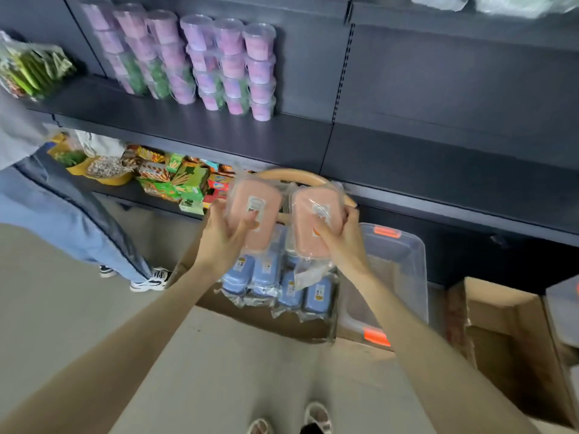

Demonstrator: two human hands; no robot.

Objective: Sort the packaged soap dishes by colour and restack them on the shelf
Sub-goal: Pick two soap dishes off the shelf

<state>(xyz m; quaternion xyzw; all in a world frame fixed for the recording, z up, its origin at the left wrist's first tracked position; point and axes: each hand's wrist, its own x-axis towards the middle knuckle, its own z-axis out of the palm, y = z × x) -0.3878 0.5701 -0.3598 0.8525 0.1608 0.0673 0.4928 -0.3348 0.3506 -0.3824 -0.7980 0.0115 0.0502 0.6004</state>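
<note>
Shop floor, box [250, 317] at my feet. Left grip [224, 236] clamped on left pink dish [253, 211], right grip [340, 242] on right pink dish [313, 220], side by side, likely pairing colour. Blue dishes [275, 283] lie in box underneath. Shelf [438, 158] beyond: probable target.

Left hand [224, 236] and right hand [340, 242] each grip a wrapped pink soap dish [255, 211] above blue soap dishes [266, 270] in a cardboard box [250, 317]; a dark shelf [438, 145] stands beyond.

Left soap dish [250, 195] sits beside right soap dish [308, 208], above the stacked dishes [266, 272].
</note>
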